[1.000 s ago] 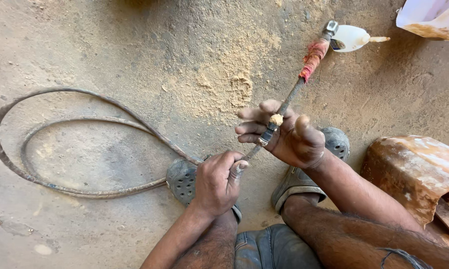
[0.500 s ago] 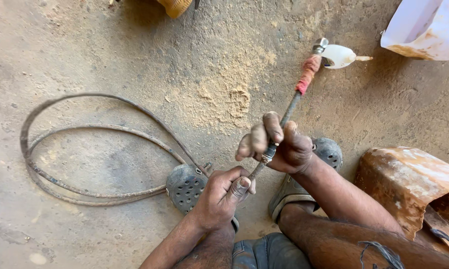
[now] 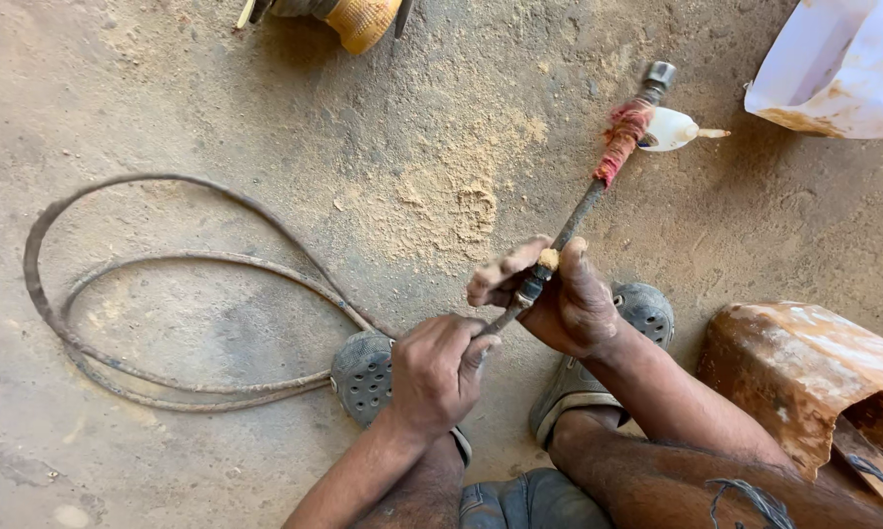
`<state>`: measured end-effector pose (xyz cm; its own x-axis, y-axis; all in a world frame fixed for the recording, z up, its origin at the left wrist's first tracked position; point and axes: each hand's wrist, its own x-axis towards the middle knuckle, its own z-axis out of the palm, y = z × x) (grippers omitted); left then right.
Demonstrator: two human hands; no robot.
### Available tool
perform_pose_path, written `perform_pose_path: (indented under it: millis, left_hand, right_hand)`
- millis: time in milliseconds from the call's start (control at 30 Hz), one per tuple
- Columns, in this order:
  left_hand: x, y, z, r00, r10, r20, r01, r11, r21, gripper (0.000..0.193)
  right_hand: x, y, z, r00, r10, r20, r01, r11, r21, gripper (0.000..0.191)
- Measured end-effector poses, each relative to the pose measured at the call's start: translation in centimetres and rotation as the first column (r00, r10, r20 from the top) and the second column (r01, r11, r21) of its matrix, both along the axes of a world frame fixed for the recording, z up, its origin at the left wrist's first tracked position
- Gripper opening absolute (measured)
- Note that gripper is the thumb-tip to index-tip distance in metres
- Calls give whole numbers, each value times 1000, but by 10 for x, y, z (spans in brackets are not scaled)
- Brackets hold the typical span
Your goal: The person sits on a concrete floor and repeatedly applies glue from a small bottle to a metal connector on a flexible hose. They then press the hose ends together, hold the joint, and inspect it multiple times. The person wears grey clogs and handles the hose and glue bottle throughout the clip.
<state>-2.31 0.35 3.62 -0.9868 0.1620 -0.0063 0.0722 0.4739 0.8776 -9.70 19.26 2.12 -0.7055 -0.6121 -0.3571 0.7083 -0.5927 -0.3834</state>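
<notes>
Hose [image 3: 167, 284] is the story, a long grey rubber line looping twice across the dusty concrete floor [image 3: 265, 98] on the left and running in under the left hand [image 3: 432, 372], which sits curled into a fist around its near end, right above a grey perforated clog [image 3: 363, 372]. From that fist a thin dark metal rod [image 3: 579, 211] rises on a slant, up and to the right, and the right hand [image 3: 559, 299] wraps around it partway along, fingers folded over, thumb on top, with a small brass-coloured fitting [image 3: 548, 259] peeking out between thumb and fingers. Both hands are closed on the same line, close together but not touching. Higher up the rod there is a ragged red wrap [image 3: 623, 137], then a metal nozzle tip [image 3: 658, 74] at the far end, passing just beside a small white plastic bottle [image 3: 672, 129] lying on the floor. A patch of pale sawdust [image 3: 451, 196] spreads over the floor just left of the rod. The second clog [image 3: 647, 309] shows under the right wrist. To the right stands a rusty curved metal piece [image 3: 804, 372], top right a white sack [image 3: 843, 69], and at the top edge a yellow tool [image 3: 358, 20], partly cut off.
</notes>
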Motion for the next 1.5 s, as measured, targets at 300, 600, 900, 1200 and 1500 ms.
perform_pose_path:
  millis: [300, 600, 900, 1200, 1500]
  left_hand:
    - [-13, -9, 4, 971, -71, -228, 5, 961, -278, 24]
    - [-15, -16, 4, 953, -135, -269, 33, 935, -352, 25]
    - [-6, -8, -38, 961, 8, -276, -99, 943, -316, 40]
    - [-56, 10, -82, 986, -17, 168, 80, 923, -377, 31]
    - [-52, 22, -83, 991, 37, 130, -16, 988, -156, 15]
  right_hand:
    - [-1, 3, 1, 997, -59, -58, 74, 947, 313, 69]
    - [-1, 1, 2, 998, -61, 31, 55, 983, 173, 63]
    - [-2, 17, 27, 646, 119, -754, 672, 379, 636, 71]
    - [-11, 22, 43, 571, 363, -737, 718, 215, 662, 50]
    - [12, 36, 15, 686, 277, -673, 551, 407, 729, 39]
